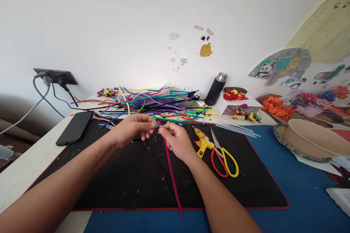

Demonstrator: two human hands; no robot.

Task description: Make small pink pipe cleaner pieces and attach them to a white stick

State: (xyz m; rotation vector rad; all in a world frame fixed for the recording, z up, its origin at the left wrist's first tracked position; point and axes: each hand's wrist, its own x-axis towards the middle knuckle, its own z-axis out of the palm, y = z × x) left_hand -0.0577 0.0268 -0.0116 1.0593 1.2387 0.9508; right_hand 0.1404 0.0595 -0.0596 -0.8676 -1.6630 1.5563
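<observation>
Between thumb and forefinger, my left hand pinches a small green pipe cleaner piece. Beside it, my right hand is closed on a magenta pipe cleaner, whose upper end is curled and meets the green piece. The long magenta tail hangs down toward the front edge of the black mat. Whether the two pieces are joined is hidden by my fingers. Right of my right hand lie a yellow glue gun and scissors with one red and one yellow handle.
A heap of coloured pipe cleaners lies along the wall. A phone rests at the left, a black flask leans at the back. Clear glue sticks, orange pipe cleaner flowers and a beige bowl are at the right.
</observation>
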